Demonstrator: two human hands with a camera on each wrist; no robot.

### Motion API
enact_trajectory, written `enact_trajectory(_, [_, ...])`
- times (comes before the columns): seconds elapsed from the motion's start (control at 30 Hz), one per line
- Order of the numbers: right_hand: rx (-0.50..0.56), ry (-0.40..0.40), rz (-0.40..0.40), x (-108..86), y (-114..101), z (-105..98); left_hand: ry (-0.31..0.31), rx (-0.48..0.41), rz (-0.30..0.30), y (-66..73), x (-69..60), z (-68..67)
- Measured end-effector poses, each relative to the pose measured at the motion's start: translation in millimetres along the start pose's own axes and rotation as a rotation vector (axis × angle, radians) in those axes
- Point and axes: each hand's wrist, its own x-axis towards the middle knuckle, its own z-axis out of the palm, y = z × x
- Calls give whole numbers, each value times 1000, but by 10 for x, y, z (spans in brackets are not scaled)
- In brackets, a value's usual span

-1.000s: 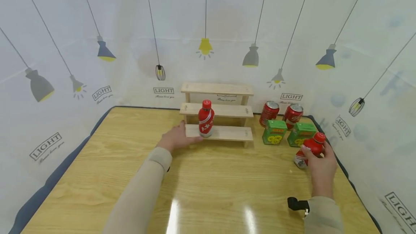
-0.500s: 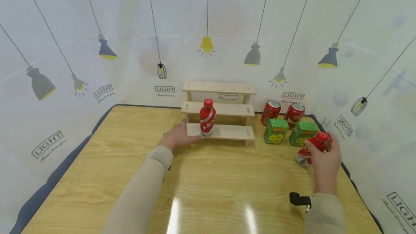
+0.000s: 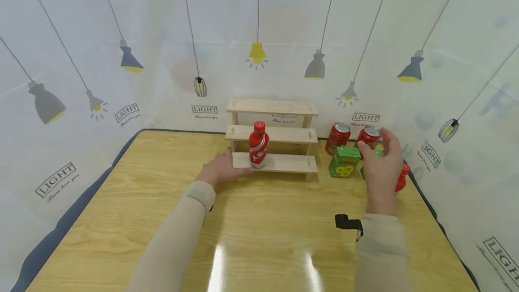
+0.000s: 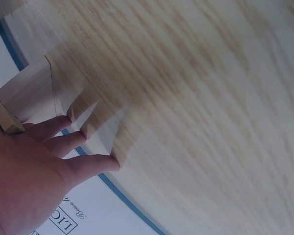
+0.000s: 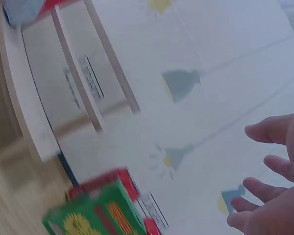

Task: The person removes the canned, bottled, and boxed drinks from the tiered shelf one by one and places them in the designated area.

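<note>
My left hand (image 3: pixel 220 169) lies against the left end of the lowest step of a three-tier wooden shelf (image 3: pixel 289 164). Its thumb runs along the front edge; in the left wrist view the visible fingers (image 4: pixel 93 165) are spread and straight, tips on the table. A red bottle (image 3: pixel 258 148) stands upright on that step, just beyond the thumb. My right hand (image 3: pixel 381 170) is raised before the right-hand red can (image 3: pixel 369 136), its fingers parted with nothing between them in the right wrist view. It partly hides a second red bottle (image 3: pixel 400 181) and a green box (image 3: pixel 362 173).
Another red can (image 3: pixel 338 137) stands at the back, right of the shelf, behind a green box (image 3: pixel 343 162) with yellow flowers. The wooden table (image 3: pixel 259 220) ends at a dark edge against a white backdrop (image 3: pixel 162 57) printed with lamps.
My right hand has let go of the second bottle, which stays at the right, and moved up and left toward the right-hand can. The left hand keeps its place at the shelf.
</note>
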Motion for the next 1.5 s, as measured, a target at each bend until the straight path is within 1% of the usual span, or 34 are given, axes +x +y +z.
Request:
enact_trajectory(0.07, [20, -38, 0, -41, -37, 163, -7, 2, 4, 2, 1, 8])
enact_trajectory(0.13, [49, -90, -23, -89, -59, 362, -11, 8, 5, -3, 4, 4])
enact_trajectory(0.3, [70, -293, -46, -290, -34, 976, 0, 28, 16, -25, 19, -19])
enact_trajectory(0.37, [66, -382, -29, -399, -7, 1216, 4, 28, 30, -29, 27, -17])
enact_trajectory(0.47, [56, -490, -6, -552, 69, 1518, 3, 29, 48, -28, 43, 3])
enact_trajectory(0.53, [47, -545, 18, -632, 122, 1685, 6, 38, 52, -27, 57, 15])
enact_trajectory(0.6, [52, -580, 31, -686, 178, 1818, 10, 53, 49, -29, 75, 19])
enact_trajectory(0.67, [72, -588, 40, -721, 231, 1915, 14, 68, 42, -29, 89, 24])
enact_trajectory(0.8, [115, -548, 34, -757, 300, 2026, 12, 87, 37, -16, 102, 26])
enact_trajectory(0.87, [119, -530, 30, -769, 323, 2064, 14, 92, 30, -7, 99, 19])
enact_trajectory(1.0, [109, -507, 47, -783, 362, 2144, 20, 99, 22, 0, 95, -1])
enact_trajectory(1.27, [130, -454, 60, -813, 363, 2204, 32, 122, 42, -12, 103, 6])
enact_trajectory(1.43, [169, -416, 75, -859, 394, 2211, 26, 116, 26, 8, 67, 1])
enact_trajectory(1.5, [187, -396, 78, -892, 394, 2203, 25, 114, 16, -7, 68, 8])
